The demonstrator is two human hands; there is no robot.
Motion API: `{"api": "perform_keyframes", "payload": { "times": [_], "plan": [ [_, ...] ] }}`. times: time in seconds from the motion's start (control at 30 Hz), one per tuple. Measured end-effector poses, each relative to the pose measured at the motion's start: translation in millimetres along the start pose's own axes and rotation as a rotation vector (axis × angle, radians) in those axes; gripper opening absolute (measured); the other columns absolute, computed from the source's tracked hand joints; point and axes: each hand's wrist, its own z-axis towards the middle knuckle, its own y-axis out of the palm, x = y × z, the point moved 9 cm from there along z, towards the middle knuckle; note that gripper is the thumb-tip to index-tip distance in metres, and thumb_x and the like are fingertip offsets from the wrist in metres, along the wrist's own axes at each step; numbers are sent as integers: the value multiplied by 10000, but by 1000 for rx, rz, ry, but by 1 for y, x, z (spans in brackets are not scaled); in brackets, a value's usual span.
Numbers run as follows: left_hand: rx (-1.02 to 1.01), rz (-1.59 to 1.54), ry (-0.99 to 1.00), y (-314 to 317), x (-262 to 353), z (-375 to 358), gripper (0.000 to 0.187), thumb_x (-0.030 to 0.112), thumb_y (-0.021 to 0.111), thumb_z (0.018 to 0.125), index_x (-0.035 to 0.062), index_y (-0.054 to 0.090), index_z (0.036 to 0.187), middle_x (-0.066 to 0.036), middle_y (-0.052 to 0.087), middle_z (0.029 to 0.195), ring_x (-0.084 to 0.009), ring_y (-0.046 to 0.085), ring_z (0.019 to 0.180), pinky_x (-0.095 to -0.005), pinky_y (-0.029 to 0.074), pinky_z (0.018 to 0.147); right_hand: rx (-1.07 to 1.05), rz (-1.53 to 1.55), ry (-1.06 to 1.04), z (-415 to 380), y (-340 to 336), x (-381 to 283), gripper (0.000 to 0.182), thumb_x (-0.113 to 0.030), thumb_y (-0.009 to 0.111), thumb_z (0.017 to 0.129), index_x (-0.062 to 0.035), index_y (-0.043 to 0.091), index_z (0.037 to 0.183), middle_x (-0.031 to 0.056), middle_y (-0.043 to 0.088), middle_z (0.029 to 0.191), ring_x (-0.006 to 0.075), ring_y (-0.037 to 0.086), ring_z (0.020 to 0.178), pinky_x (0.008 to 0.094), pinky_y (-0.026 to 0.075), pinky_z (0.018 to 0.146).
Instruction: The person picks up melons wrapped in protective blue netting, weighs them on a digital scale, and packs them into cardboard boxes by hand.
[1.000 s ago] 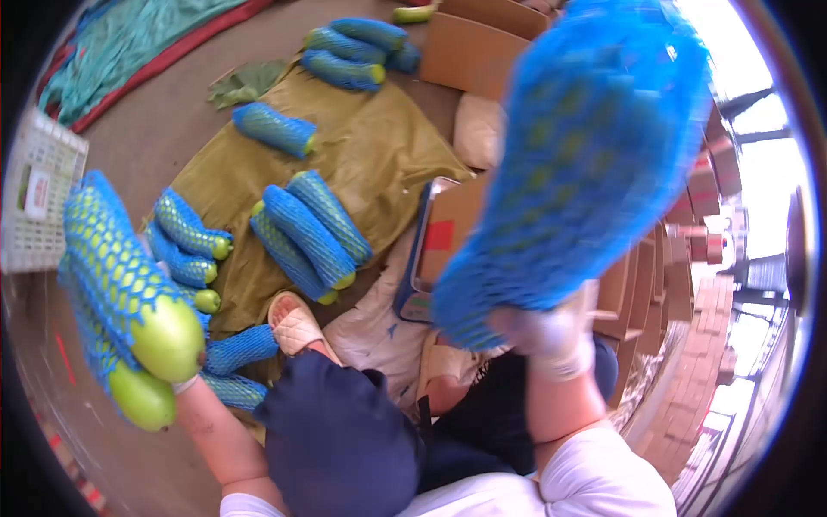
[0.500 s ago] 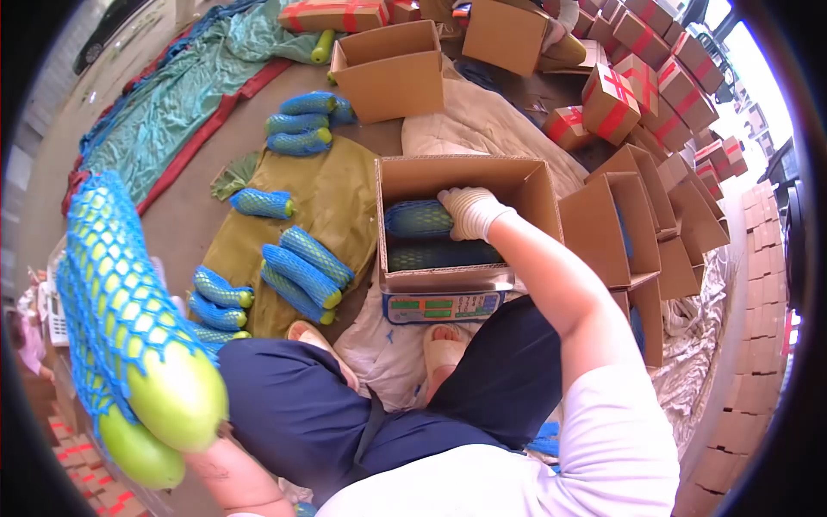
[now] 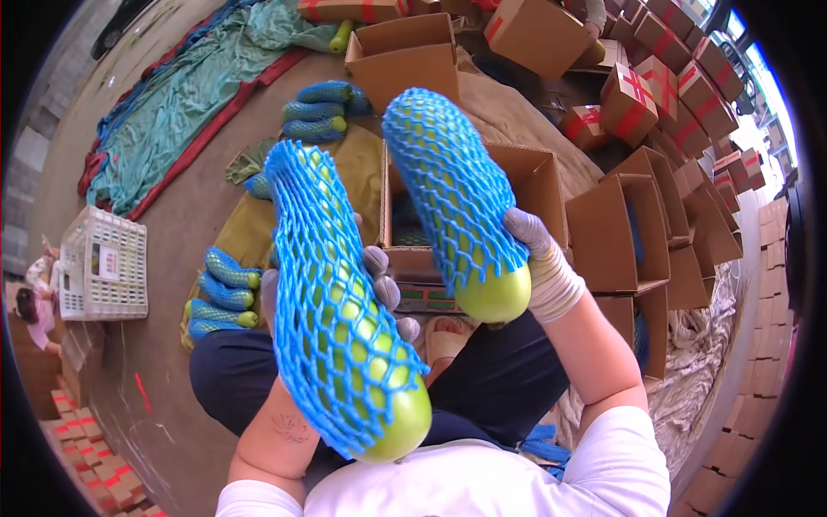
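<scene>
In front of my chest, my left hand (image 3: 385, 283), in a greyish glove, is wrapped round a long green gourd (image 3: 345, 319) sleeved in blue foam netting. The gourd covers most of that palm. Beside it, my right hand (image 3: 551, 267), also gloved, grips a second netted gourd (image 3: 457, 198) near its bare lower end. Both gourds tilt with their bare ends toward me. Behind them, an open cardboard box (image 3: 530, 185) stands on a scale (image 3: 422, 298). Part of a netted gourd shows inside the box, mostly hidden.
Several netted gourds (image 3: 226, 291) lie at left on an olive cloth (image 3: 250, 220), more (image 3: 314, 112) farther back. Open boxes (image 3: 616, 228) stand at right, taped boxes (image 3: 627, 103) behind. A white crate (image 3: 108, 267) is at left, near a person (image 3: 39, 306). Another person's hand (image 3: 594, 26) shows far back.
My left hand has come from the far left to the middle with a gourd. My right hand has left the box and now holds a separate gourd above it.
</scene>
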Motion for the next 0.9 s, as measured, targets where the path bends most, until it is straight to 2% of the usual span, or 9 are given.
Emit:
{"api": "perform_keyframes", "payload": {
  "times": [0.07,0.27,0.33,0.47,0.67,0.73,0.77,0.83,0.9],
  "plan": [
    [-60,-35,-84,7,10,0,793,517,562,908,165,219,1531,-130,452,1376,-376,470,1250,-646,361,1040,13,-210,-65,-3,-17,-34,846,-322,818,694,-17,434,1383,144,603,1223,257,633,1040,398,505,961],
    [-64,353,124,40,120,-10,687,465,526,947,129,283,1495,-123,469,1374,-301,489,1262,-573,374,1069,99,-939,103,0,-64,-120,821,-277,768,670,-5,451,1376,129,615,1188,220,603,1067,350,497,947],
    [-55,412,154,36,139,-9,667,456,526,950,107,309,1476,-122,468,1378,-286,497,1256,-553,372,1078,30,-1456,416,21,-81,-107,901,-277,792,630,16,426,1400,141,593,1253,228,582,1120,340,458,996],
    [55,555,281,20,152,-14,618,456,539,946,45,405,1388,-144,505,1327,-296,531,1212,-528,412,1042,30,-1621,579,74,-108,-70,830,-213,765,666,-38,438,1409,149,607,1236,223,571,1132,326,425,1018],
    [226,691,331,11,139,-8,663,521,570,913,30,445,1340,-160,552,1229,-283,606,1075,-494,521,910,-115,-2005,237,105,-168,-49,756,-186,778,708,-74,480,1394,159,645,1199,292,616,1099,355,478,949],
    [265,725,337,10,132,-7,668,537,572,906,35,457,1332,-156,561,1212,-274,607,1056,-474,534,883,109,-2194,-4,103,-139,-61,717,-171,774,726,-64,494,1377,180,650,1191,306,627,1098,368,480,954],
    [311,756,330,7,131,-6,673,552,567,904,41,461,1329,-152,561,1216,-271,606,1054,-466,534,881,37,-1977,-235,91,-100,-61,640,-161,757,777,-45,507,1355,183,649,1200,300,624,1116,359,471,973],
    [480,799,345,-2,130,-5,692,594,543,901,60,465,1334,-143,558,1247,-265,605,1039,-444,535,873,-40,-1304,-74,64,-26,-43,525,-83,649,903,-24,467,1391,112,610,1265,194,564,1176,329,431,1030],
    [398,809,332,2,117,4,788,627,519,900,53,390,1426,-151,511,1349,-277,560,1147,-472,465,986,-130,-816,-40,38,28,-22,700,-227,718,857,-66,399,1458,108,528,1343,179,461,1278,339,378,1070]
  ]
}}
